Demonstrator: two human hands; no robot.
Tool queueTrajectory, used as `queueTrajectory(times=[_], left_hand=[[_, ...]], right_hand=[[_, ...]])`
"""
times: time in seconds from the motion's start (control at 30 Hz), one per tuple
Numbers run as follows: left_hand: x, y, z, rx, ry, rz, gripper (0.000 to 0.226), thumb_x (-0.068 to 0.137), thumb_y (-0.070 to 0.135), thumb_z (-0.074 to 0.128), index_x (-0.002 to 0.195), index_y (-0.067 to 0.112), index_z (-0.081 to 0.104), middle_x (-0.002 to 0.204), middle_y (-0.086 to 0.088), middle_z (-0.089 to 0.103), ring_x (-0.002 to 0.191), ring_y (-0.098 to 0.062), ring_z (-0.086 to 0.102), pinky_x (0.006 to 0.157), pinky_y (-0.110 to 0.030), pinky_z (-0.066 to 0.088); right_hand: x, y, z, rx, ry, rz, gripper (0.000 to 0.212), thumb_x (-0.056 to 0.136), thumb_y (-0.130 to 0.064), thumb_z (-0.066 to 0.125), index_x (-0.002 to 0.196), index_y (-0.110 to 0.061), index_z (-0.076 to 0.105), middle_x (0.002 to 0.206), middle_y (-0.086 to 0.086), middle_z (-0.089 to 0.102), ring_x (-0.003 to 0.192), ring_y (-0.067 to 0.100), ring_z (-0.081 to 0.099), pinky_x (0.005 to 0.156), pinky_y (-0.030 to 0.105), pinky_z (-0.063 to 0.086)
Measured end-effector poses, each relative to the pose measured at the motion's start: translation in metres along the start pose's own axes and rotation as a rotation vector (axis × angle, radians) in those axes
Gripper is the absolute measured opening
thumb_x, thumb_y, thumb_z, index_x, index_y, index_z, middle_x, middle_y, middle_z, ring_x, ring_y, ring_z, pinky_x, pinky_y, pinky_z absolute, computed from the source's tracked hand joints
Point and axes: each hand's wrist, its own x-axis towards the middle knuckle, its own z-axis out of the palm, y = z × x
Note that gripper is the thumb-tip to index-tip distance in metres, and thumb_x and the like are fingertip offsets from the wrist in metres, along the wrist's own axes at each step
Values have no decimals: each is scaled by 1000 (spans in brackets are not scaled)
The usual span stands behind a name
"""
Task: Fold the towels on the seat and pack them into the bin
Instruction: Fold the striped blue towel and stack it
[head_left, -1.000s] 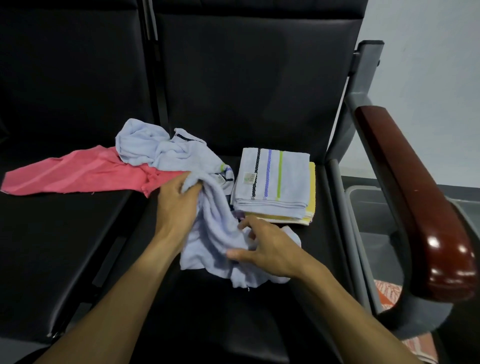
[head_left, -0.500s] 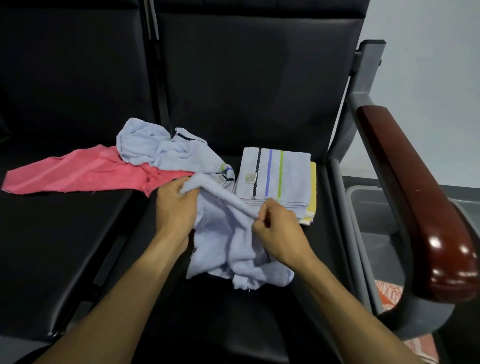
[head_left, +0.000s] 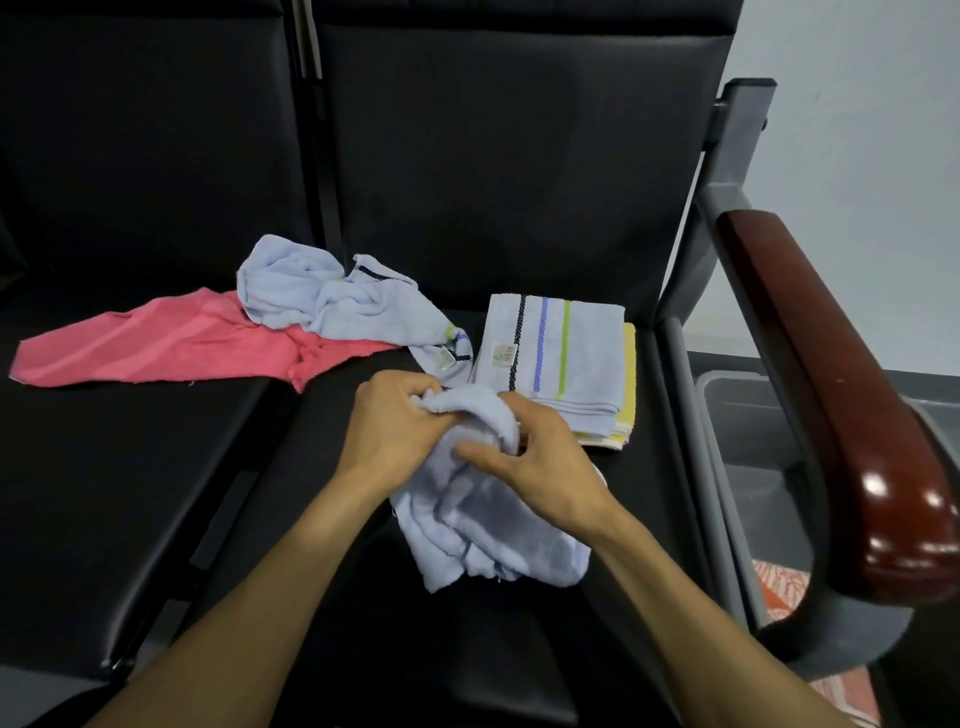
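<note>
In the head view, both hands are working over the black seat, and the folded striped towel serves here as the landmark. The left hand is gripping the upper edge of a pale blue towel, its fingers curled into the cloth just in front and to the left of the folded striped towel. The right hand is pinching the same bunched edge, thumb and fingers closing on the fabric right beside the left hand, just in front of the folded striped towel's near corner. The rest of the pale blue towel is hanging crumpled below the hands and lying on the seat.

The folded striped towel is lying flat on top of a yellow towel, whose edge is showing along its right side. To its left, a second crumpled blue towel is sitting by the seat back, partly overlapping a pink towel that is spreading further left onto the neighbouring seat. To the right of the folded striped towel, beyond the grey frame and under the dark wooden armrest, a grey bin is standing on the floor.
</note>
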Motion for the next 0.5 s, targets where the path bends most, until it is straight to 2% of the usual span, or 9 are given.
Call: queueTrajectory(times=[0.07, 0.13, 0.2, 0.27, 0.33, 0.4, 0.47, 0.5], left_hand=[[0, 1, 1, 3, -4, -8, 45, 82, 19, 75, 52, 5, 44, 50, -4, 36, 50, -13, 32, 49, -28, 27], [2, -2, 1, 1, 34, -17, 47, 86, 24, 72, 54, 5, 44, 52, -6, 38, 52, -15, 33, 51, -29, 28], [4, -5, -1, -21, 105, -36, 40, 89, 23, 66, 60, 1, 49, 56, -8, 40, 57, -15, 35, 56, -31, 30], [6, -7, -2, -90, 227, -83, 32, 93, 16, 64, 67, -1, 58, 58, -1, 46, 59, -11, 39, 58, -30, 32], [8, -10, -4, -188, 346, -132, 27, 95, 12, 63, 72, -1, 60, 59, 5, 48, 58, -6, 40, 61, -27, 36], [10, -12, -7, -283, 416, -175, 26, 97, 11, 61, 77, -4, 60, 64, 4, 50, 61, -6, 43, 67, -27, 39], [11, -11, -12, -281, 421, -194, 17, 96, 10, 61, 80, 7, 62, 67, 12, 55, 64, -3, 48, 69, -27, 42], [11, -10, -13, -242, 371, -189, 8, 94, 10, 64, 89, 16, 64, 75, 13, 60, 71, -3, 55, 72, -28, 45]], right_hand=[[1, 1, 1, 18, 90, 3, 17, 85, -20, 74, 96, -9, 68, 88, 9, 71, 82, 25, 67, 77, 49, 55], [1, 2, 0, -52, 188, 28, 18, 87, -22, 73, 87, -10, 61, 75, 7, 66, 65, 22, 59, 60, 43, 52], [1, 6, -3, -201, 206, 91, 18, 90, -24, 69, 89, -17, 52, 74, 0, 63, 61, 17, 55, 50, 33, 44], [0, 13, -6, -448, 106, 146, 15, 89, -21, 62, 93, -21, 48, 82, 1, 62, 70, 24, 57, 54, 36, 46], [-2, 21, -5, -613, 36, 178, 10, 89, -18, 58, 89, -19, 48, 83, 2, 58, 70, 25, 53, 58, 36, 43], [-2, 25, -7, -669, 58, 190, 7, 92, -17, 52, 89, -17, 47, 85, 4, 58, 71, 24, 50, 60, 33, 36], [-2, 25, -10, -645, 134, 162, 5, 95, -17, 49, 91, -16, 48, 89, 7, 60, 76, 25, 51, 61, 35, 36], [-1, 25, -11, -610, 179, 112, 4, 95, -16, 50, 91, -15, 50, 88, 7, 62, 76, 26, 53, 62, 37, 39]])
